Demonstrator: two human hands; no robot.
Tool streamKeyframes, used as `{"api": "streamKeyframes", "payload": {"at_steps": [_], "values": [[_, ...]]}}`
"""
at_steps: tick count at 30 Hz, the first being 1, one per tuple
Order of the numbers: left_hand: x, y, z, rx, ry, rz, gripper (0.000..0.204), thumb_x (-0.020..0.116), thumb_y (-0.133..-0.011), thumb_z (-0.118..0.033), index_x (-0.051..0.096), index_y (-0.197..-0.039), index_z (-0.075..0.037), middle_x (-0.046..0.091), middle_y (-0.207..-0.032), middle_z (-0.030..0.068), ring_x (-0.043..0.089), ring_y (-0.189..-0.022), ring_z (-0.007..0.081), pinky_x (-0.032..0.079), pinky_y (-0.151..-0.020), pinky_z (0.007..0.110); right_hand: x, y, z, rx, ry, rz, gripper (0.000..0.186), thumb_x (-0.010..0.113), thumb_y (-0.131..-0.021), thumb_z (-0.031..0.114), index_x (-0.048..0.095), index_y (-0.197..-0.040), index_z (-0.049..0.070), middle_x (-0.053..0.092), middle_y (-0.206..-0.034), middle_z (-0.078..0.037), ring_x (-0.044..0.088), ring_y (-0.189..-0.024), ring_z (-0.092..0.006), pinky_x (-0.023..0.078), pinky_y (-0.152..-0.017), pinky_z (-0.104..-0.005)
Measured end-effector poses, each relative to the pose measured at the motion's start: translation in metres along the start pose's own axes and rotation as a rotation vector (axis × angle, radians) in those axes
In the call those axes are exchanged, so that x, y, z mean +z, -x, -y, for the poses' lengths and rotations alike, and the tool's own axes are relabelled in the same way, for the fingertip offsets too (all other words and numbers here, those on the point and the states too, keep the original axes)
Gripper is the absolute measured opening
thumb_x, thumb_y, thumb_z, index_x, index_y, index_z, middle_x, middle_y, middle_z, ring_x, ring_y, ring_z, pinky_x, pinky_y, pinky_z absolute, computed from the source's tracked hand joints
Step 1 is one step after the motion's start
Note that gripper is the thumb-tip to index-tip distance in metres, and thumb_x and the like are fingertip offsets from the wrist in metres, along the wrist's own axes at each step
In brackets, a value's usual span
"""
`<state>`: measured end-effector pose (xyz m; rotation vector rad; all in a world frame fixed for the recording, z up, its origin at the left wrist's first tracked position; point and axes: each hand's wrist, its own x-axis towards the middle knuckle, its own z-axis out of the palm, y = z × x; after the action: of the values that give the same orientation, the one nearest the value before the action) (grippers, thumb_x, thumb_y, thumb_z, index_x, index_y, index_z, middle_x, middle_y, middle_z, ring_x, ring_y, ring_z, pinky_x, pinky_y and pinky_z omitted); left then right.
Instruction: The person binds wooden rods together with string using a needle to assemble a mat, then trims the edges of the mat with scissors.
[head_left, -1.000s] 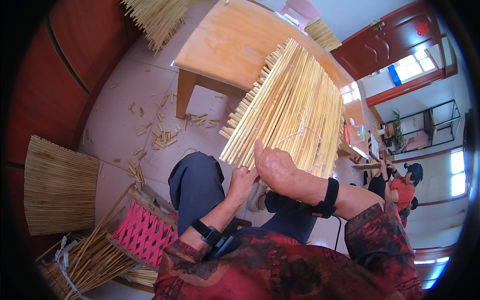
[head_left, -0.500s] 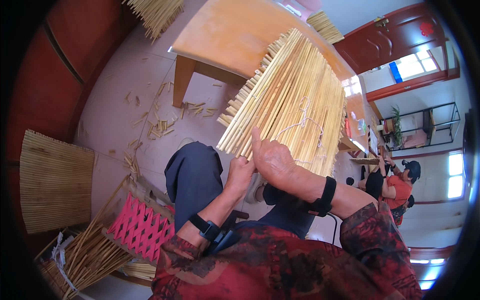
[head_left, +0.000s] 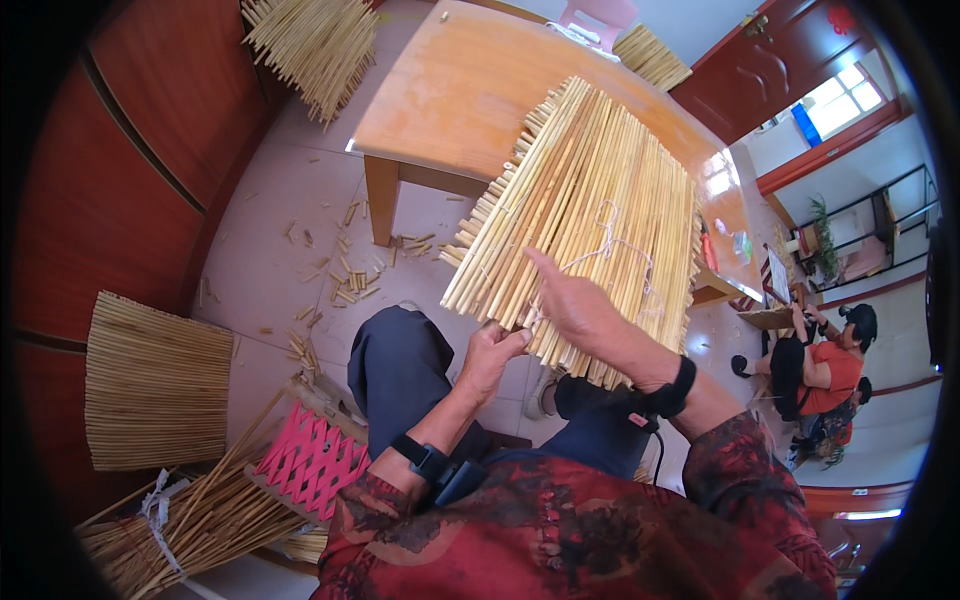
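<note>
A mat of straw-coloured reed stalks (head_left: pixel 610 190) lies slanting on the orange-brown table, its near end jutting over the edge towards me. At its near left corner, my left hand (head_left: pixel 488 362) is closed, thumb and fingers pinching a reed end. Just right of it, my right hand (head_left: pixel 580 310) rests against the near part of the mat, one finger stretched out over the reeds. Its other fingers are curled in and mostly hidden, so what they hold cannot be made out. A thin white cord (head_left: pixel 625 243) lies loosely across the mat and runs up to this hand.
The wooden table (head_left: pixel 430 90) extends beyond the mat. Short reed offcuts (head_left: pixel 350 285) litter the floor. At left are another reed mat (head_left: pixel 155 385), a pink-laced frame (head_left: pixel 312 460) and a reed bundle (head_left: pixel 190 530). A person in orange (head_left: pixel 830 375) sits at far right.
My right hand has shifted right from against my left hand, leaving a small gap between them. My left thumb now shows pinching the reed end. The whole view has shifted slightly.
</note>
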<state>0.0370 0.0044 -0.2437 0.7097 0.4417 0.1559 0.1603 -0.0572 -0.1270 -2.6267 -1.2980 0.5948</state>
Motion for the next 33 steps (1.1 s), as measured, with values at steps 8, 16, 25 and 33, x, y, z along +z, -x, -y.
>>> {"api": "streamKeyframes", "payload": {"at_steps": [8, 16, 25, 33], "values": [[0.021, -0.004, 0.016, 0.036, 0.245, 0.003, 0.038, 0.055, -0.082, -0.012, 0.043, -0.116, 0.003, 0.055, -0.104, 0.0073, 0.054, -0.088, 0.0119, 0.043, -0.079, 0.025, 0.005, 0.045, -0.056, -0.237, -0.091, -0.381, 0.026, 0.049, -0.079, 0.006, 0.051, -0.105, 0.000, 0.054, -0.088, -0.019, 0.052, -0.083, -0.0350, 0.042, -0.074, -0.0413], [0.036, -0.009, 0.022, 0.171, 0.262, -0.058, 0.039, 0.058, -0.082, -0.011, 0.044, -0.116, 0.003, 0.056, -0.105, 0.0096, 0.055, -0.095, 0.0146, 0.043, -0.083, 0.027, 0.030, 0.073, -0.081, -0.226, 0.022, -0.396, 0.033, 0.053, -0.076, 0.004, 0.048, -0.108, 0.000, 0.050, -0.102, -0.018, 0.046, -0.097, -0.0347, 0.037, -0.085, -0.0386], [0.048, -0.004, 0.015, 0.262, 0.199, -0.047, 0.041, 0.058, -0.079, -0.003, 0.043, -0.116, 0.005, 0.054, -0.109, 0.0111, 0.055, -0.096, 0.0175, 0.044, -0.085, 0.029, 0.041, 0.080, -0.078, -0.201, 0.026, -0.496, 0.040, 0.055, -0.076, 0.009, 0.046, -0.113, 0.000, 0.049, -0.106, -0.018, 0.044, -0.104, -0.0323, 0.034, -0.089, -0.0394], [0.083, 0.029, -0.059, 0.441, -0.089, -0.030, 0.036, 0.057, -0.079, -0.004, 0.047, -0.113, 0.007, 0.055, -0.107, 0.0103, 0.053, -0.098, 0.0147, 0.040, -0.086, 0.026, -0.032, 0.083, -0.056, -0.287, -0.270, -0.695, 0.037, 0.053, -0.079, 0.007, 0.046, -0.114, 0.001, 0.050, -0.104, -0.019, 0.047, -0.100, -0.0344, 0.039, -0.087, -0.0369]]}}
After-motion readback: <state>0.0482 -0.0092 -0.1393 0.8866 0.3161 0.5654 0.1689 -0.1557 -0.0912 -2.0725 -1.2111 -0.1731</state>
